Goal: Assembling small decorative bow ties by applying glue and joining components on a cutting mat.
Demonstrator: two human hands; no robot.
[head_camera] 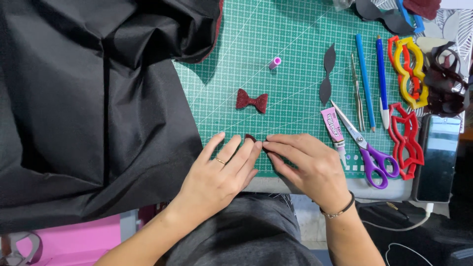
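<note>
While both hands press flat, the dark red piece (250, 137) lies pinched between left grip (224, 170) and right grip (305, 165) fingertips.

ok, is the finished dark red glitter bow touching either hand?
Apart. The head view shows bare green cutting mat between the glitter bow and both the left hand and right hand, which pinch a separate small dark red piece.

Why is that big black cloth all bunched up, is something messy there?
The black cloth lies crumpled in folds and hangs over the left part of the green cutting mat. Nothing looks spilled or broken. The left hand and right hand press a small dark red piece.
</note>
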